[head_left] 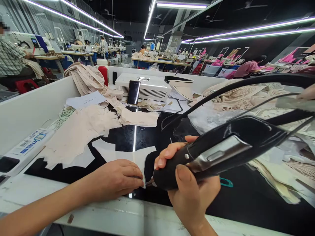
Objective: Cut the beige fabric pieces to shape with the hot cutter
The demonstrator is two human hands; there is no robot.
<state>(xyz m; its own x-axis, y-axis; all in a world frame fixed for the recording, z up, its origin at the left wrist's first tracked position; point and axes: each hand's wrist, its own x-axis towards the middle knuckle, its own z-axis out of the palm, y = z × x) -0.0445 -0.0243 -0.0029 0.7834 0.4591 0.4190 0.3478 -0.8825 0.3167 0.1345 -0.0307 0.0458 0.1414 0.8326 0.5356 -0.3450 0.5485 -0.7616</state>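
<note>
My right hand (192, 183) is wrapped round a black corded hand tool (204, 154) with a silver lever on its side. Its narrow metal tip points left and meets or nearly meets the edge of a white cut fabric piece (134, 156). On that piece's near right end, my left hand (118, 180) has its fingers together and bent over the edge, holding it at the tip; the thumb is hidden. Both hands are above a glossy black work surface (98, 180). A teal clip-like object (226, 182) lies behind my right hand.
Pale cut pieces (81, 134) are piled to the left, near a white box (29, 147). A phone (133, 92) leans against a vented white machine (147, 87). Plastic and lace-like fabric (231, 95) cover the right side. The tool's thick cable (221, 88) arches overhead. Co-workers sit beyond.
</note>
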